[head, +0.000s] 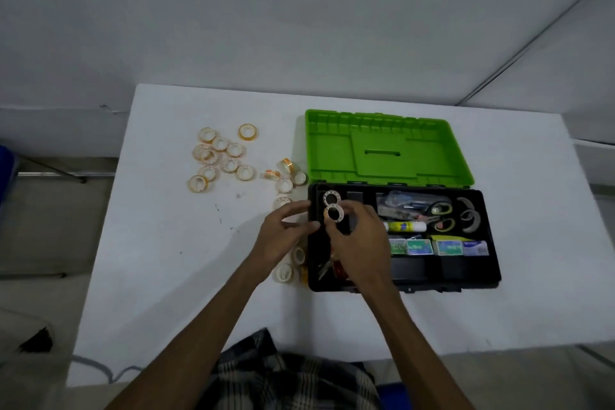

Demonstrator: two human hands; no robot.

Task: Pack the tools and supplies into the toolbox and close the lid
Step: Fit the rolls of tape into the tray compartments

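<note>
Black toolbox (466,271) open on the white table (166,276), right of centre, green lid (386,150) thrown back flat on the far side. Right hand (361,245) over the box's left compartment, fingers curled and pinching a tape roll (333,213) by its rim, just near of a second roll (330,199) already lying in that compartment's far corner. Left hand (283,236) just outside the box's left wall, fingers bent over a roll on the table (whether actually gripped, cannot tell: partly hidden). More rolls by that hand's wrist (284,273), against the box's near-left corner. Loose cluster of tape rolls (219,156) well apart on the far left of the table, a smaller group (286,176) near the lid's left corner. Inside the box: scissors (441,216) with yellow-green handles, a glue stick (404,226), a row of small staple boxes (439,247) toward the right. Checked cloth (286,376) at the near edge.
</note>
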